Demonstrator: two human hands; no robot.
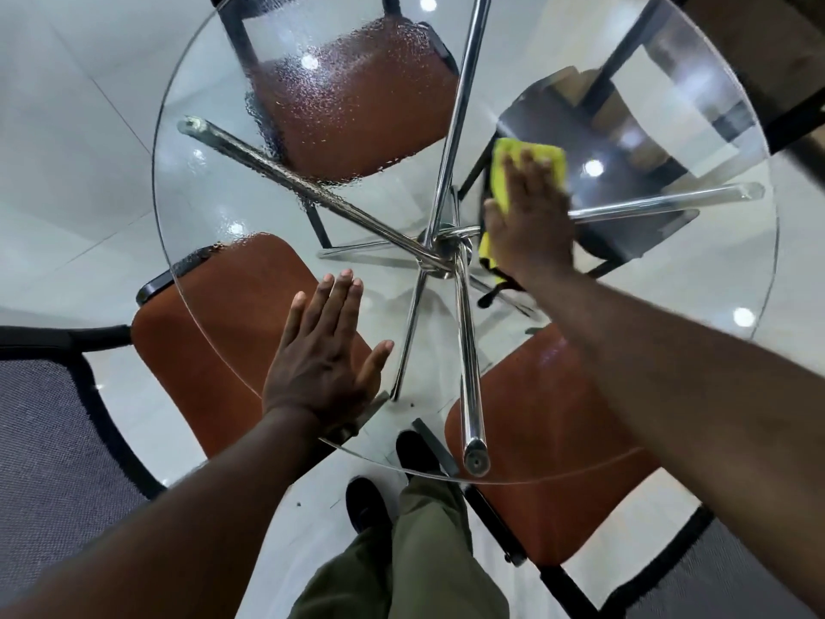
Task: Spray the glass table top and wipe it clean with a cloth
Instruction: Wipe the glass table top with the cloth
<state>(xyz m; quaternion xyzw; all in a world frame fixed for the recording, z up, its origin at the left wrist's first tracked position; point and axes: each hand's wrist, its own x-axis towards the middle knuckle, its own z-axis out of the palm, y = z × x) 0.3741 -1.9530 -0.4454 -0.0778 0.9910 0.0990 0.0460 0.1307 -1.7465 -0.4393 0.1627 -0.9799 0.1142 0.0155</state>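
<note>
Glass counter (669, 109) showed spray beads (348, 96) at its far side; the right hand (533, 225), fingers flat on the yellow cloth (531, 156), needed overlapping strokes there, left hand (326, 350) laid flat, bracing.

Counted: one round clear glass table (201, 194); one yellow cloth (531, 156); three orange-brown padded chair seats (357, 105); one black chair seat (602, 140); two hands, left hand (321, 359) and right hand (531, 225); two black shoes (366, 502)

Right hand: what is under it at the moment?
The yellow cloth, pressed flat on the glass table top by the right hand. Its far edge and a near corner show; the middle is hidden under palm and fingers.
</note>
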